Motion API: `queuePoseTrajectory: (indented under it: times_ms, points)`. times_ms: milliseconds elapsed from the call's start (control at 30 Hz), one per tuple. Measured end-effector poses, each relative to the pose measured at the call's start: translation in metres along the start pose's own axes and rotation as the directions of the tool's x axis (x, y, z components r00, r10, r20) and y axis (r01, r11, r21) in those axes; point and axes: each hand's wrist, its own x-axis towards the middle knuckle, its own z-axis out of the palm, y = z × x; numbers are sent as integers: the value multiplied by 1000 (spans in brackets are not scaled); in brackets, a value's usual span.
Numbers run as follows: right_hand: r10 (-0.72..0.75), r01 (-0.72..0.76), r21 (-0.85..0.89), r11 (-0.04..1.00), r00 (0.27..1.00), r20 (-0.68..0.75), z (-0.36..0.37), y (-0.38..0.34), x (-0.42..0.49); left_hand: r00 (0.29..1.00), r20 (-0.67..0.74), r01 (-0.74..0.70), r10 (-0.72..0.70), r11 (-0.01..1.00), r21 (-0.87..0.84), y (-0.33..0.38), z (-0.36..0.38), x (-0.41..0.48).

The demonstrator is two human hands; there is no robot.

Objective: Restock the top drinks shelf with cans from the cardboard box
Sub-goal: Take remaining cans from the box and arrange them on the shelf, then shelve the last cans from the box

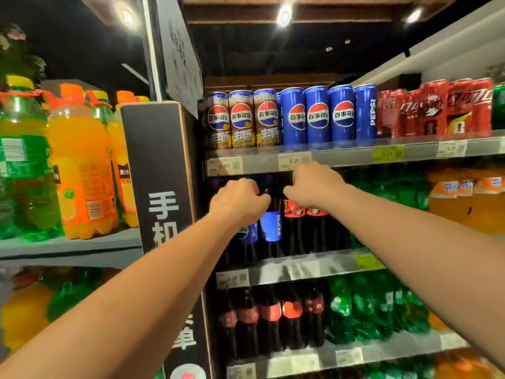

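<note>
Top drinks shelf (355,153) front row looks full: brown-label Pepsi cans (241,119), blue Pepsi cans (317,114), red Coca-Cola cans (437,110), all upright, long axis vertical, labels mostly facing out, one blue can turned sideways. Cardboard box out of view; remaining stock unknown. Left hand (240,202) and right hand (314,186) curled closed, raised just below the top shelf edge in front of Pepsi bottles (270,225). Contents of either hand: cannot tell. Judged mid-task or near the end.
</note>
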Motion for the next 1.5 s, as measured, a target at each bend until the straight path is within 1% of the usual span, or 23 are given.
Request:
queuePoseTrajectory:
  times_ms: [133, 200, 367, 500, 733, 800, 933, 1000, 1133, 1267, 1500]
  points:
    - [28, -27, -27, 999, 999, 33, 17, 8, -29, 998, 56, 14, -16, 999, 32, -7, 12, -29]
    - [17, -15, -32, 999, 999, 49, 26, 11, -41, 995, 90, 28, -31, 999, 35, -10, 19, -42]
    - [-56, 56, 0, 998, 992, 116, 55, 20, -59, 990, 111, 71, -82, 993, 94, -15, 40, -66]
    - [-113, 111, 23, 994, 978, 176, 79, 28, -64, 979, 122, 148, -161, 983, 110, -12, 59, -81]
    - [-255, 245, 72, 967, 920, 298, 139, 48, -82, 935, 157, 301, -319, 945, 130, 0, 119, -120]
    - [-323, 308, 98, 946, 885, 336, 161, 52, -93, 910, 173, 355, -377, 924, 144, 0, 141, -138]
    - [-423, 382, 181, 906, 807, 413, 211, 55, -124, 846, 218, 445, -486, 870, 212, -9, 186, -186]
    - [-474, 418, 223, 881, 755, 454, 238, 55, -145, 798, 253, 495, -547, 834, 242, -18, 205, -212]
    - [-527, 434, 303, 848, 642, 556, 288, 50, -186, 714, 301, 571, -632, 775, 271, -42, 240, -258]
    - [-548, 448, 328, 832, 569, 613, 342, 48, -228, 630, 362, 623, -687, 726, 292, -62, 283, -304]
    - [-515, 443, 321, 837, 438, 737, 433, 53, -303, 512, 489, 657, -707, 688, 308, -90, 365, -392]
